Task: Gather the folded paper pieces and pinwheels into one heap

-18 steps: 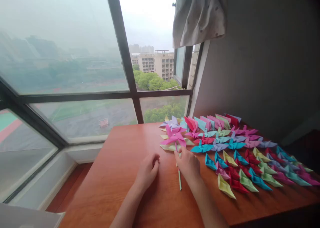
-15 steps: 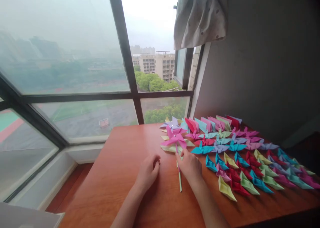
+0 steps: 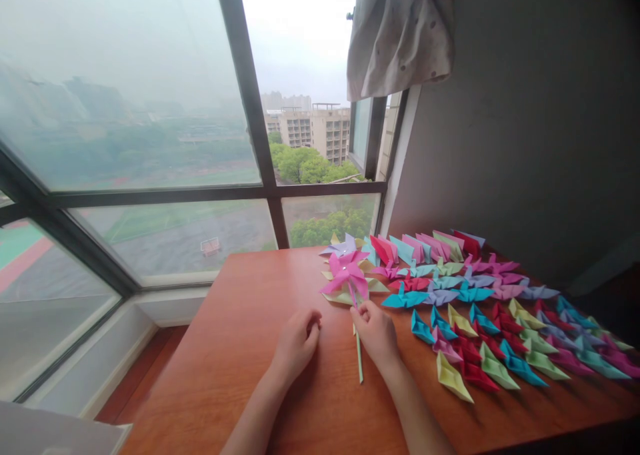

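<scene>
A pink paper pinwheel (image 3: 345, 273) lies over other pinwheels near the table's far edge. Its thin stick is pinched between the thumb and fingers of my right hand (image 3: 376, 332), just below the blades. Under that hand a pale green stick (image 3: 360, 362) runs towards me; I cannot tell which pinwheel it belongs to. A lilac pinwheel (image 3: 344, 244) and a pale green pinwheel (image 3: 340, 298) show partly behind the pink one. My left hand (image 3: 296, 342) rests on the table to the left, fingers loosely curled in and holding nothing, apart from the pinwheels.
Several folded paper boats (image 3: 500, 365) stand in rows at the right of the wooden table (image 3: 250, 308). Behind them sit paper cranes (image 3: 405, 298) and upright folded papers (image 3: 435, 247). Windows (image 3: 165, 235) border the far and left sides; a curtain (image 3: 400, 35) hangs above.
My right hand has shifted slightly left and towards me along the stick area. The pink pinwheel's head has moved a little left and its blades have turned. The left hand stays put.
</scene>
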A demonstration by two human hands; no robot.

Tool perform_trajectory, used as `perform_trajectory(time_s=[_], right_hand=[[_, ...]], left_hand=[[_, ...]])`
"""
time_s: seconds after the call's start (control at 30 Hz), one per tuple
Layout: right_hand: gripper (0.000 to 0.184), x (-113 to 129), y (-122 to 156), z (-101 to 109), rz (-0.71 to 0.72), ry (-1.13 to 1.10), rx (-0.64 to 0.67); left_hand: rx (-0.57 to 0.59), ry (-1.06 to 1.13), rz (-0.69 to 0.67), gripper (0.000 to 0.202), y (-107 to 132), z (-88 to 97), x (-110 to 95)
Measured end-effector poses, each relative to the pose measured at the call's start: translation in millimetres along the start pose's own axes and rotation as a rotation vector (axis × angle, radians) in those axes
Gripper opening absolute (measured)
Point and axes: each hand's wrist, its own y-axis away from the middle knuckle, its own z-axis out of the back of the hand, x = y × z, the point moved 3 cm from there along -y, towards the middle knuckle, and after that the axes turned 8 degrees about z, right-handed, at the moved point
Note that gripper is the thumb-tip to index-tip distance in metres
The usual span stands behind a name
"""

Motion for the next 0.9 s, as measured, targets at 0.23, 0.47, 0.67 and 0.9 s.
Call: perform_trajectory(time_s=[0.23,0.47,0.67,0.9], right_hand=[[0.026,28,11,-16,0.231,-0.167,0.112],[0.027,37,17,-26,0.315,-0.104,0.180],[0.026,35,20,-24,0.344,-0.121,0.220],[0.030,34,18,-20,0.320,-0.118,0.256]], left_hand=[[0.036,0.135,0.000,0.026,2,-1.8,-11],[0.072,0.303,0.048,0.032,-1,-6.5,-12],[0.039,0.360,0.137,0.032,-1,-11.2,-7],[-0.186,0.312,0.291,0.038,-12,28.6,10]])
